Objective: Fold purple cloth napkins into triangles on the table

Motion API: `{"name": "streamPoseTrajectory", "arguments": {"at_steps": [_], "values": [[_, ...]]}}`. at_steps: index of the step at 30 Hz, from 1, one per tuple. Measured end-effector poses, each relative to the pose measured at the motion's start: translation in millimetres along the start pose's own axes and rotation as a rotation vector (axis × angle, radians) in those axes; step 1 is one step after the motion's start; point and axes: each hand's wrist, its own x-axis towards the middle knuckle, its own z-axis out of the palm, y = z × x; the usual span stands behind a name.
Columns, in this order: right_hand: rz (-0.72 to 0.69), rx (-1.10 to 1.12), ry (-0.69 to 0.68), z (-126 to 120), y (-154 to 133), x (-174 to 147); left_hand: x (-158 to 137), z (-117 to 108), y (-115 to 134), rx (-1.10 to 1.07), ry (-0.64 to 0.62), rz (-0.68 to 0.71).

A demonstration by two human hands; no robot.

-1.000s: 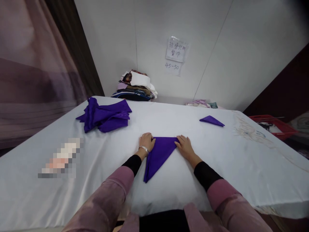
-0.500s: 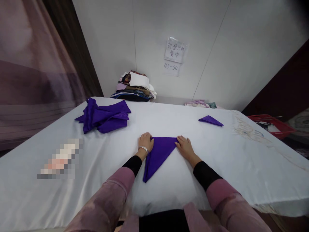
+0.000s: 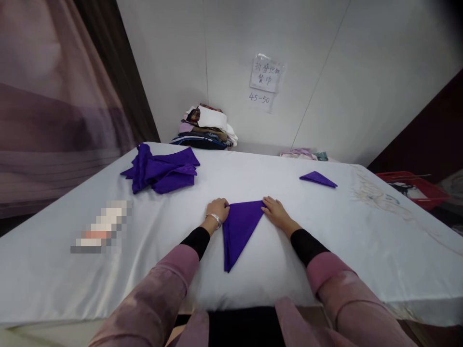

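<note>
A purple napkin, folded into a layered triangle, lies on the white tablecloth in front of me, its narrow point toward my body. My left hand, with a silver bracelet at the wrist, is closed on its upper left corner. At the upper right corner, my right hand grips the cloth between thumb and fingers. Some fingertips are hard to make out. Farther back on the right rests a smaller folded purple napkin. A loose heap of purple napkins sits at the back left.
The white tablecloth covers the table. A blurred-out object lies on the left. Folded clothes are piled by the wall behind, under a handwritten sign. Beyond the right edge stands a red basket.
The napkin has turned slightly between my hands, its right corner now a little higher and its near point shifted right. The whole view has shifted a little.
</note>
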Motion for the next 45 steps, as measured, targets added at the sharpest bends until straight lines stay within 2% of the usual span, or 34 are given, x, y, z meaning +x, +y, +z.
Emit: {"name": "streamPoseTrajectory", "arguments": {"at_steps": [2, 5, 10, 12, 17, 20, 24, 27, 30, 32, 38, 45], "values": [[-0.016, -0.01, 0.022, -3.9, -7.4, 0.4, -2.0, 0.1, -3.1, -0.018, -0.008, -0.011], [-0.102, 0.028, 0.057, -5.1, -33.1, -9.0, -3.6, 1.0, -7.0, -0.052, -0.008, -0.009], [-0.422, 0.124, -0.09, 4.5, -89.1, -39.8, -1.3, 3.6, -10.1, -0.114, 0.024, -0.01], [-0.491, 0.115, -0.143, 9.6, -103.1, -45.9, 0.8, 4.3, -10.4, -0.143, 0.039, -0.014], [-0.461, 0.04, -0.189, 19.7, -111.4, -39.4, -1.6, -0.2, -14.0, -0.244, 0.076, -0.042], [-0.451, 0.02, -0.18, 23.2, -110.4, -34.6, -19.2, -8.6, -18.9, -0.297, 0.101, -0.061], [-0.443, 0.006, -0.161, 26.0, -110.5, -34.3, -67.4, -21.8, -23.0, -0.36, 0.09, -0.017], [-0.437, 0.001, -0.145, 27.4, -111.0, -35.3, -113.0, -28.2, -20.5, -0.403, 0.07, 0.102], [-0.433, -0.001, -0.134, 27.8, -111.3, -35.8, -151.0, -28.9, -14.0, -0.348, 0.014, 0.22], [-0.434, -0.002, -0.133, 27.4, -111.5, -35.8, -166.3, -26.4, -9.2, -0.266, -0.021, 0.256], [-0.434, -0.011, -0.141, 27.4, -112.0, -34.8, -175.2, -16.3, -2.4, -0.088, 0.008, 0.244], [-0.441, -0.019, -0.122, 29.5, -114.6, -34.6, -170.0, -23.4, -3.3, -0.157, 0.081, 0.251]]}}
